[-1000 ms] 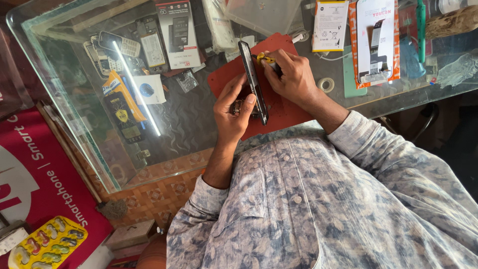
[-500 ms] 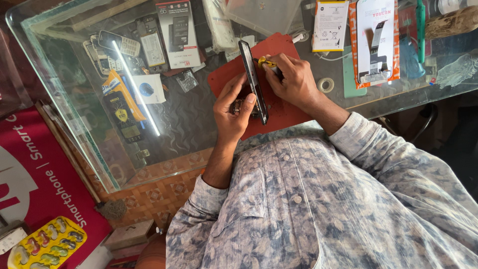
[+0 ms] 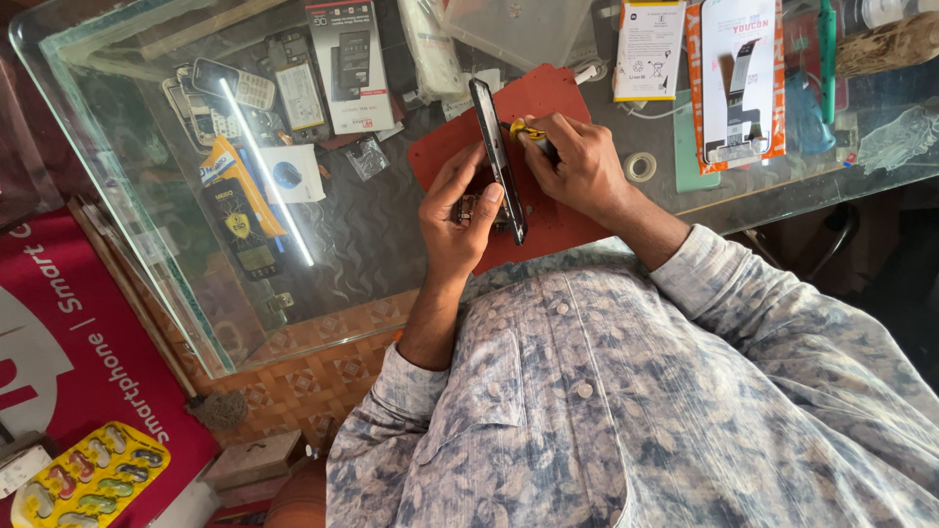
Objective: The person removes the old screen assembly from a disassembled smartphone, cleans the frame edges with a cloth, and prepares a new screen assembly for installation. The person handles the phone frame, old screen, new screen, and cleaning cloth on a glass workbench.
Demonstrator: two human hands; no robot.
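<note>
1. Phone (image 3: pixel 497 156) stands on edge over the red mat (image 3: pixel 548 98), upper centre of the frame.
2. Left hand (image 3: pixel 460 210) grips its lower end.
3. Right hand (image 3: pixel 577 166) is closed around a yellow-handled tool (image 3: pixel 528 132) against it.

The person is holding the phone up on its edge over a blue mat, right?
Not quite: the mat is red, not blue, as the head view shows. The left hand does hold the phone on its edge over it.
</note>
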